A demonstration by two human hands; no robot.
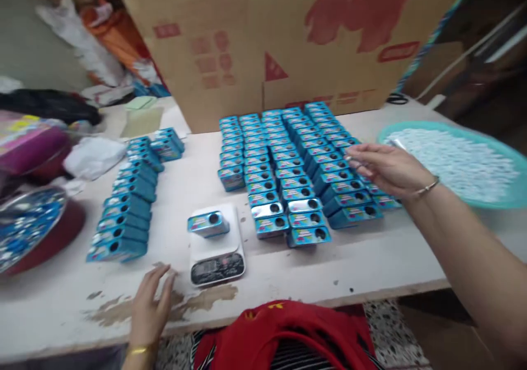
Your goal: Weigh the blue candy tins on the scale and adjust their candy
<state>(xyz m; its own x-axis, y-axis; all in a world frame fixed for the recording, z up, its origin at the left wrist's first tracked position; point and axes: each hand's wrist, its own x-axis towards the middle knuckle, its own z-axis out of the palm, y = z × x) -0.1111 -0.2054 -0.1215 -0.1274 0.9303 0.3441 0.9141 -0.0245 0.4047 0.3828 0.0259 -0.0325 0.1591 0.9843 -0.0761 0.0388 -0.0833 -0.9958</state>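
Note:
My left hand [150, 301] rests on the front of the table with its fingers apart and nothing in it. Beyond it, a white kitchen scale [217, 254] carries one small blue box [208, 223] with a dark round spot on top. My right hand [389, 167] is over the right end of the rows of blue boxes [302, 205]. Its thumb and fingers are pinched together; whether something small is between them is too blurred to make out. Beside that hand is a turquoise basin [444, 125] full of small white pieces.
A shorter row of blue boxes [123, 222] stands left of the scale. At the far left are a red bowl [61, 235] of blue-and-white pieces and a white plastic bag [93, 158]. A large cardboard box [247, 7] blocks the back. The table's front edge is close to my lap.

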